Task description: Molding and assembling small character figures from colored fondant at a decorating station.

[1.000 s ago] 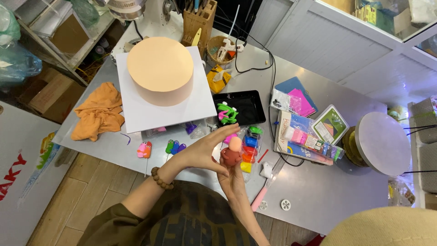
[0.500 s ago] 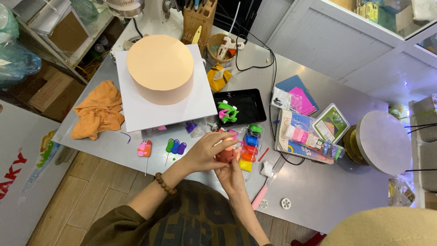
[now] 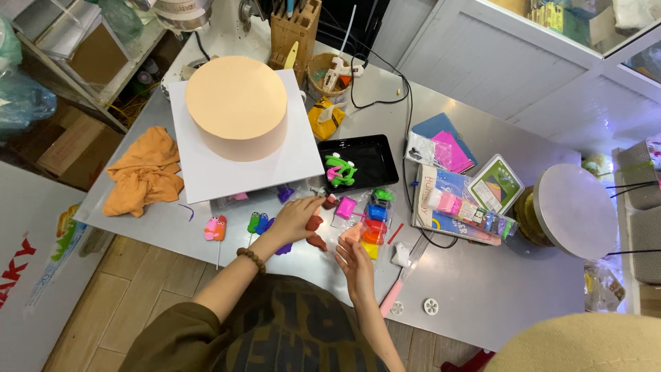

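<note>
My left hand lies flat on the metal table with its fingers spread. Its fingertips are beside a brown clay lump. A second brown clay piece lies just below it. My right hand is nearer to me and pinches a small peach clay piece at its fingertips. Coloured clay blocks sit right of both hands. Behind them is a black tray with a green clay figure.
A peach round cake on a white board stands at the back left, with an orange cloth beside it. Clay figures on sticks lie left of my hand. A pink tool, clay packs and a white turntable are on the right.
My hands were together, working a brown lump with a peach piece above the table. They have come apart, the brown pieces now lie on the table, and my left hand has lowered beside them.
</note>
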